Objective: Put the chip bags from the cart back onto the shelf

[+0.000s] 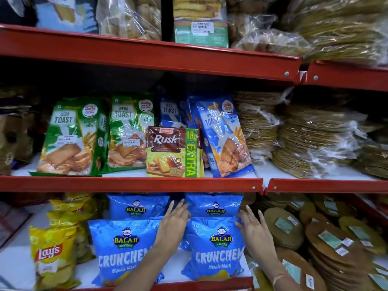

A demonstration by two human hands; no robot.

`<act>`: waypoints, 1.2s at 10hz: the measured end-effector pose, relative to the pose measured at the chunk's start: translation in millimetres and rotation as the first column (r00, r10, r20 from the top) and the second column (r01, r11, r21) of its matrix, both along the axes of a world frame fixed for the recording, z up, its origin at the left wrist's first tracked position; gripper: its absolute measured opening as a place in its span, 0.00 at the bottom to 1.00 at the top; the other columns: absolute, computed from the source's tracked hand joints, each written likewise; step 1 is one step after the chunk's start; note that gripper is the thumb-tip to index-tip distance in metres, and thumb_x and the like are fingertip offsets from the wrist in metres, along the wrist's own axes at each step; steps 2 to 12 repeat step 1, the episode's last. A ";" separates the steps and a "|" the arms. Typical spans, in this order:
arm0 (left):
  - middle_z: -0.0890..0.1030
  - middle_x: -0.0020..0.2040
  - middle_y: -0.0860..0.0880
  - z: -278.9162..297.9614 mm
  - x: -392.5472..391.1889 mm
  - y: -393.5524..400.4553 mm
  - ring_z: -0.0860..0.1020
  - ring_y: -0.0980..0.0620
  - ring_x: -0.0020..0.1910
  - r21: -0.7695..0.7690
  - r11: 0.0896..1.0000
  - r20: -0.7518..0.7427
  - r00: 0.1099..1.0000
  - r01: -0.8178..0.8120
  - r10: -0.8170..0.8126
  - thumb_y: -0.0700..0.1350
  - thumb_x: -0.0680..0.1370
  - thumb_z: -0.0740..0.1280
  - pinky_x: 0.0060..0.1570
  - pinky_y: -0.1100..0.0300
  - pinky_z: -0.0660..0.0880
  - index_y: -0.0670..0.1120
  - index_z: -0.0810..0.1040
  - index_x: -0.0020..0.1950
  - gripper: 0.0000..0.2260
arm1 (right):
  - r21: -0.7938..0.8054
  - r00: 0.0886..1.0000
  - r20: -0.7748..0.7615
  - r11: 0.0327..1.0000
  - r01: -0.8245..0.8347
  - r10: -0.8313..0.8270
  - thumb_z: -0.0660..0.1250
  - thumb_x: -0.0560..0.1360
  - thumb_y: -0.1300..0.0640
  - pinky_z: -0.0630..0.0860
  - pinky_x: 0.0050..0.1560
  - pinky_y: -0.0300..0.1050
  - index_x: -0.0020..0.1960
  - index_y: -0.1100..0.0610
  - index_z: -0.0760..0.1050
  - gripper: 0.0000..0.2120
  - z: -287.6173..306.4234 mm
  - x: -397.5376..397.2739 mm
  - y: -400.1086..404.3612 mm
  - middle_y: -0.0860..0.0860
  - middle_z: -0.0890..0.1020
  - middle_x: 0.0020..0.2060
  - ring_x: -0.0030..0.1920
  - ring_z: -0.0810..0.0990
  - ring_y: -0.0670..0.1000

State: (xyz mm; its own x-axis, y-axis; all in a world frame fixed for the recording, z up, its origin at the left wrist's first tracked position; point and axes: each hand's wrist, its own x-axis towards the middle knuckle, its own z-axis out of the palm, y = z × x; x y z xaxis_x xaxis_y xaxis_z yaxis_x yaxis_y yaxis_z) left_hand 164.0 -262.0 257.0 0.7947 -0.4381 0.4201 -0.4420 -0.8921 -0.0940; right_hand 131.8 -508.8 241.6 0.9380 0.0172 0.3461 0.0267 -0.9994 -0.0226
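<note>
Blue Balaji Crunchem chip bags stand on the bottom shelf (210,283) in two columns. The front right bag (214,255) stands upright between my two hands. My left hand (174,221) rests flat against its upper left corner, fingers stretched toward the rear right bag (214,205). My right hand (255,228) presses its upper right edge with fingers apart. The front left bag (123,248) and the rear left bag (137,207) stand beside them. Yellow Lay's bags (52,255) stand at the left. No cart is in view.
Stacks of flat round papad packs (327,242) crowd the shelf right of my right hand. The middle shelf (130,183) carries toast packs and a Rusk pack (174,152). White shelf floor shows left of the Lay's bags.
</note>
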 end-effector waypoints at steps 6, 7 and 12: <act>0.86 0.49 0.56 15.4 -9.9 15.9 0.82 0.59 0.54 -0.089 0.995 0.110 0.993 0.043 -0.033 0.56 0.63 0.78 0.49 0.55 0.81 0.51 0.84 0.40 0.12 | 0.095 0.997 0.082 0.996 -0.002 -0.006 0.57 0.81 0.47 0.61 0.74 0.48 0.67 0.54 0.68 0.19 22.2 -6.7 12.7 0.51 0.70 0.71 0.75 0.59 0.48; 0.86 0.49 0.56 15.4 -9.9 15.9 0.82 0.59 0.54 -0.089 0.995 0.110 0.993 0.043 -0.033 0.56 0.63 0.78 0.49 0.55 0.81 0.51 0.84 0.40 0.12 | 0.095 0.997 0.082 0.996 -0.002 -0.006 0.57 0.81 0.47 0.61 0.74 0.48 0.67 0.54 0.68 0.19 22.2 -6.7 12.7 0.51 0.70 0.71 0.75 0.59 0.48; 0.86 0.49 0.56 15.4 -9.9 15.9 0.82 0.59 0.54 -0.089 0.995 0.110 0.993 0.043 -0.033 0.56 0.63 0.78 0.49 0.55 0.81 0.51 0.84 0.40 0.12 | 0.095 0.997 0.082 0.996 -0.002 -0.006 0.57 0.81 0.47 0.61 0.74 0.48 0.67 0.54 0.68 0.19 22.2 -6.7 12.7 0.51 0.70 0.71 0.75 0.59 0.48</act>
